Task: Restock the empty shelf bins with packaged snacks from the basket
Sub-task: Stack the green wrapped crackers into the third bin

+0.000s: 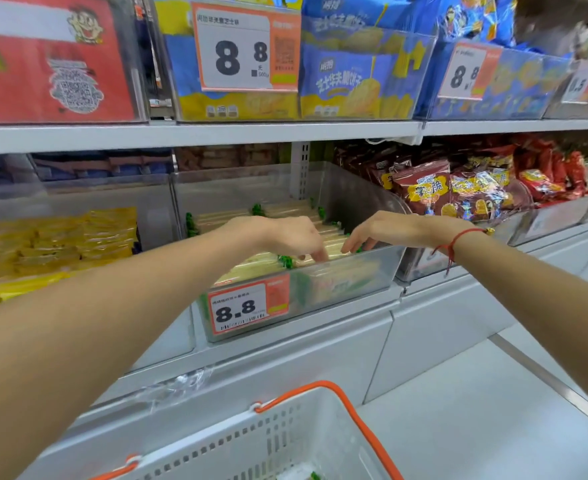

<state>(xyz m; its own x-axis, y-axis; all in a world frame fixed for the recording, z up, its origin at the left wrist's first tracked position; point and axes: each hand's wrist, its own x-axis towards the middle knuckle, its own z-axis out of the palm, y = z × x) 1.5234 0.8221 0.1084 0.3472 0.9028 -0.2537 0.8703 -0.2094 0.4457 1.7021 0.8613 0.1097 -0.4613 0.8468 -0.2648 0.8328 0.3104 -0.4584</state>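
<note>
A clear plastic shelf bin [386, 268] with an 8.8 price tag holds several flat cream-and-green snack packets [251, 265] lying in rows. Both hands reach down into it. My left hand [285, 237] has its fingers pointing down onto the packets near the bin's front. My right hand [386, 232], with a red string on the wrist, touches the packets beside it with fingers angled down. Whether either hand pinches a packet is hidden. The white basket [285, 441] with orange handles sits below, with one green-edged packet [315, 475] just visible at the bottom.
A bin of yellow packets [53, 247] is on the left, and red-brown snack bags [459, 195] fill the bin on the right. Blue and yellow bags [348, 81] and a red pack [43, 64] stand on the shelf above. The grey floor [476, 410] lies at the lower right.
</note>
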